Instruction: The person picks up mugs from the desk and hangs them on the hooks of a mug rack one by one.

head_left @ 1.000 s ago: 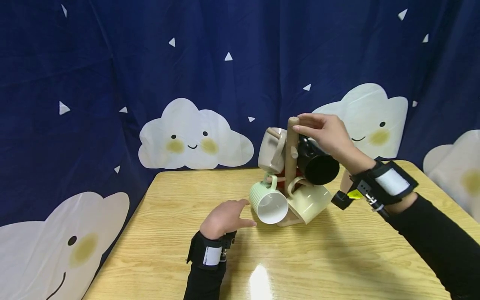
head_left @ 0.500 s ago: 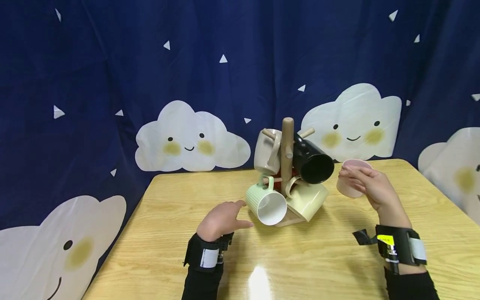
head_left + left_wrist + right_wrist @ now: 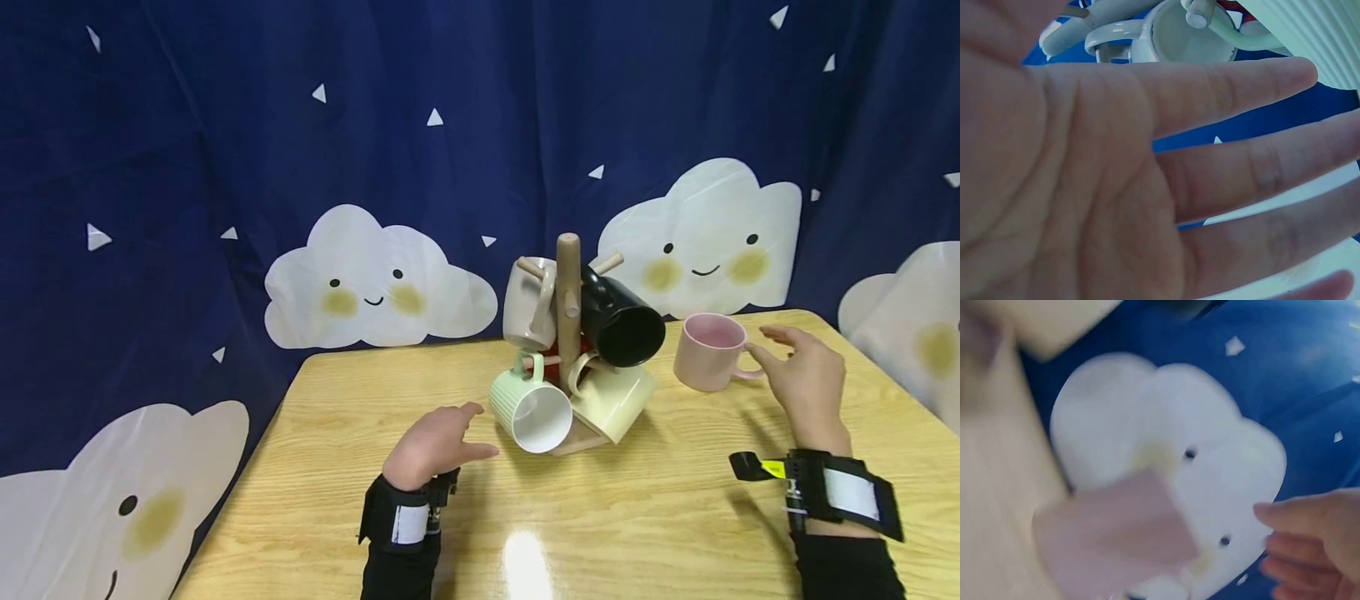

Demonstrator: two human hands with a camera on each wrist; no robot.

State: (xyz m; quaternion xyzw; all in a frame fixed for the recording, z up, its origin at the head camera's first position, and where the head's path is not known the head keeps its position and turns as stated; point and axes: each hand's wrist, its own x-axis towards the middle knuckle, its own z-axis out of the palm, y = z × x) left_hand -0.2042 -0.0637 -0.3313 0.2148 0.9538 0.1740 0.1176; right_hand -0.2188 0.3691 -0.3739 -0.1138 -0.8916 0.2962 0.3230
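A pink mug stands upright on the table at the right, its handle pointing right. My right hand is beside that handle, thumb and fingers apart, holding nothing. In the right wrist view the mug is blurred, with a gap between it and my fingers. My left hand hovers left of the mint-green ribbed mug, fingers extended and thumb spread. The left wrist view shows its palm and straight fingers, with the ribbed mug wall just past the index fingertip.
A wooden mug tree stands mid-table. On it hang the mint mug, a white mug, a black mug and a cream mug. Something red shows behind the post. A dark blue curtain backs the table.
My right hand has left the top of the mug tree and moved right to the pink mug's handle. The mug has come into fuller view. The left hand has barely moved.
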